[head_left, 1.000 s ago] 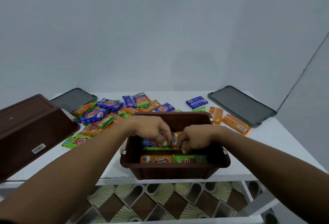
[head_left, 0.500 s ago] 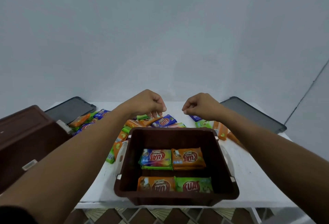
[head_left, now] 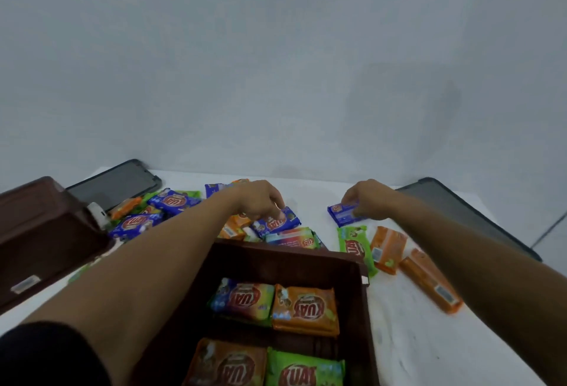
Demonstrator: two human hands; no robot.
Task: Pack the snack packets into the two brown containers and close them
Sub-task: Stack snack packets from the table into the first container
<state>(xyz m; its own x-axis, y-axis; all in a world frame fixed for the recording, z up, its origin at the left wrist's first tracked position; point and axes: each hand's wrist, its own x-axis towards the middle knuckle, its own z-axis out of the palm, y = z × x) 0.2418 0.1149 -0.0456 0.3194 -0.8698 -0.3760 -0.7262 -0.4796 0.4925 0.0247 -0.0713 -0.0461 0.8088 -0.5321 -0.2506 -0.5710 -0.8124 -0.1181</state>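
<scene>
Both hands have come up out of the open brown container (head_left: 359, 287), where a second ago they were settling packets on its floor. They have gone out past its far wall to the loose snacks. The left hand (head_left: 260, 201) now has its fingers curled down on the middle blue packet (head_left: 276, 223), which lies just beyond that wall. The right hand (head_left: 371, 200) grasps the right blue packet (head_left: 343, 213) by its end, thumb and fingers round it. Through the blur the left looks like a pinch to me, and I cannot tell whether either packet has left the bench (head_left: 414, 339).

So one pair is laid down and the next is being fetched. Four packed packets (head_left: 306, 309) lie flat in the container, two rows of two, with room above them. I'd judge the packing to be at an early stage.

The second brown container (head_left: 40, 232) sits at the left edge, seemingly tipped over, with nothing in it that I can see. Beside it is a heap of blue, orange and green packets (head_left: 171, 201). To the right, a green packet (head_left: 352, 241) and two orange packets (head_left: 388, 247) lie just beside the open container's corner. Two dark lids (head_left: 116, 183) rest at the back, one on each side, well apart from both containers.

Nothing blocks either hand. The left forearm crosses the container's left side, so the packet will have to come back over the far wall.
</scene>
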